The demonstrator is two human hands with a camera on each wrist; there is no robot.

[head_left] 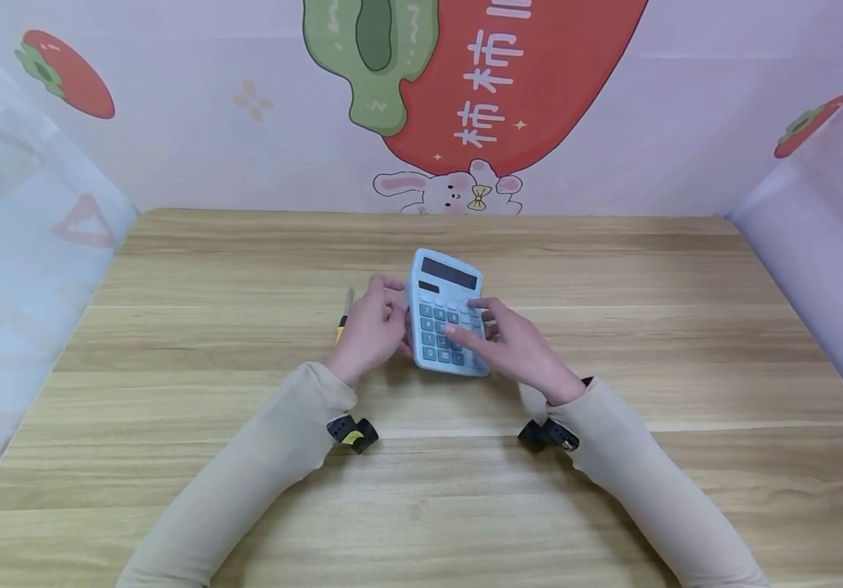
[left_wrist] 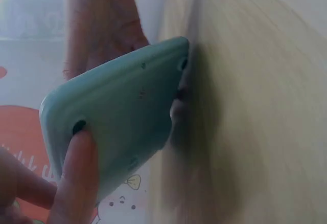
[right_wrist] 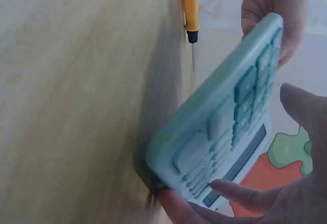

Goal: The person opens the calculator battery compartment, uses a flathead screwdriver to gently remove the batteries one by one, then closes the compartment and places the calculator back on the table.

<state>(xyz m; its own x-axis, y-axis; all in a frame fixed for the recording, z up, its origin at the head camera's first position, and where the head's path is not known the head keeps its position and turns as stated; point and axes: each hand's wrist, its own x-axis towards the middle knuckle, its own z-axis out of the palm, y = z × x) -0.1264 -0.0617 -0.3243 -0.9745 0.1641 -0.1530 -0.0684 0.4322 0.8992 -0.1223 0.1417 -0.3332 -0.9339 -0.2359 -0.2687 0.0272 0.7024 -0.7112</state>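
A pale blue calculator [head_left: 441,314] is tilted between the two grips. The right grip [head_left: 513,341] holds its edge, one finger on the upper keys, others tucked beneath with tips hidden; its thumb blocks sight of some number keys. The left grip [head_left: 372,328] touches the back with one fingertip, partly covering a dark spot too dim to identify; whether it also pinches the edge, I cannot tell. On the counter [head_left: 421,498], just outside the left grip, lies a yellow-handled tool [right_wrist: 190,6], part-hidden in the head view and cut off in the right wrist view.
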